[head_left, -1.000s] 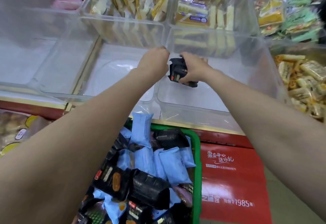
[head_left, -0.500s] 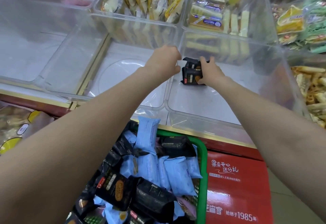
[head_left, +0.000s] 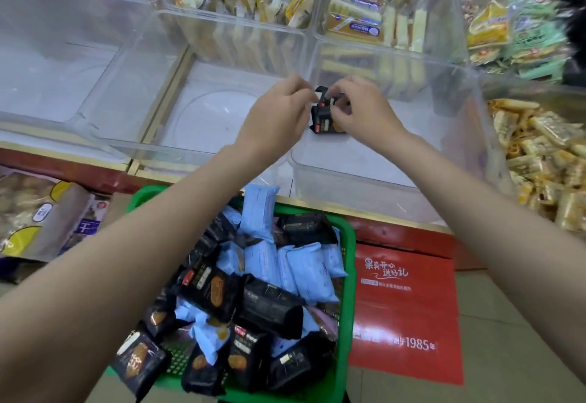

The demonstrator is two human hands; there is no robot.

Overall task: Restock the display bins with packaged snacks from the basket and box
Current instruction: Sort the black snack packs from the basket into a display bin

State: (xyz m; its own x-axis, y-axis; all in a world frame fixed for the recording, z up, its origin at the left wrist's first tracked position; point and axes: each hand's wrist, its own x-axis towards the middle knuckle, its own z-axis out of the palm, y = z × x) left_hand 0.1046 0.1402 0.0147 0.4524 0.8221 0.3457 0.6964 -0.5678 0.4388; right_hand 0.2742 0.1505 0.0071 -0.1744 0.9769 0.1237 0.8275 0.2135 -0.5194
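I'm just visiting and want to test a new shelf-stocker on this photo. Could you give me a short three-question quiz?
1. True or false: the black snack packs sit in a clear bin.
2. The basket is: A red, B green, C blue.
3. Fill in: besides black packs, the basket holds light ____ packs.

Key: 1 true, under the left hand and right hand. 2 B. 3 blue.
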